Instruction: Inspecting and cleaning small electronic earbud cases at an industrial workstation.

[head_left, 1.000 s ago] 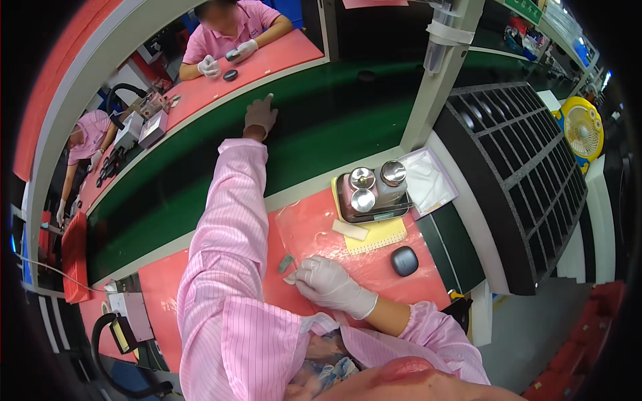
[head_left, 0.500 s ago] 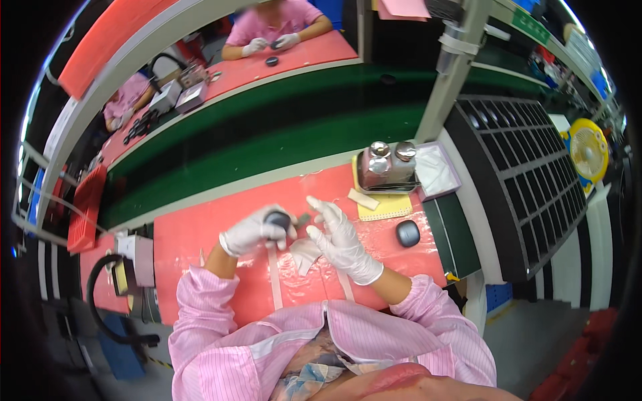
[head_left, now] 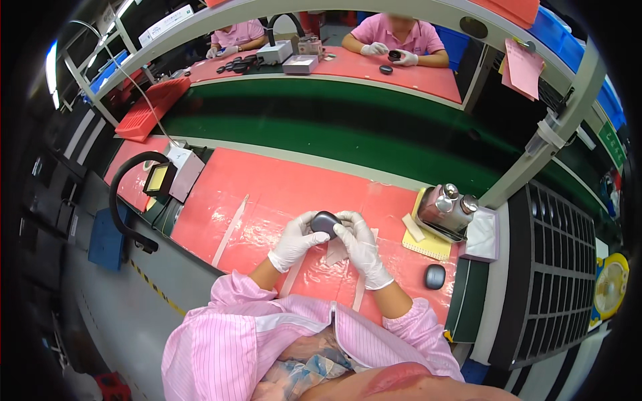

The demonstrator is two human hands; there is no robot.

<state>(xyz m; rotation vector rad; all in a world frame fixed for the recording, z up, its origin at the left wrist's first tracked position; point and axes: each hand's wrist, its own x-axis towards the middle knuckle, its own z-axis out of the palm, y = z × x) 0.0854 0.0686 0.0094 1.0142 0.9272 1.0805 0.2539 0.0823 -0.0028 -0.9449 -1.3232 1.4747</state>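
Observation:
A small dark rounded case (head_left: 326, 224), shaped like an earbud case, is held up over the red work mat with its lid side looking closed. My left hand (head_left: 293, 244), in a white glove, grips its left side with the thumb along the lower edge. From the right, my gloved right hand (head_left: 364, 251) pinches the same case at its edge. A crumpled white wipe (head_left: 337, 252) lies on the mat just below the case, partly hidden by my right hand. Farther right, a second dark case (head_left: 435, 276) rests on the mat.
Metal-topped dispenser bottles (head_left: 449, 207) stand in a tray by a yellow notepad (head_left: 438, 251). Right of them are a tissue box (head_left: 481, 235) and a black compartment rack (head_left: 558, 274). A black bent hose (head_left: 115, 210) curves at the left. Two co-workers sit across the green strip (head_left: 301, 130).
The view has swung, shifting the scene. My right hand, open with fingers spread before, has closed on the case. The case, formerly in my left hand alone, is now between both hands.

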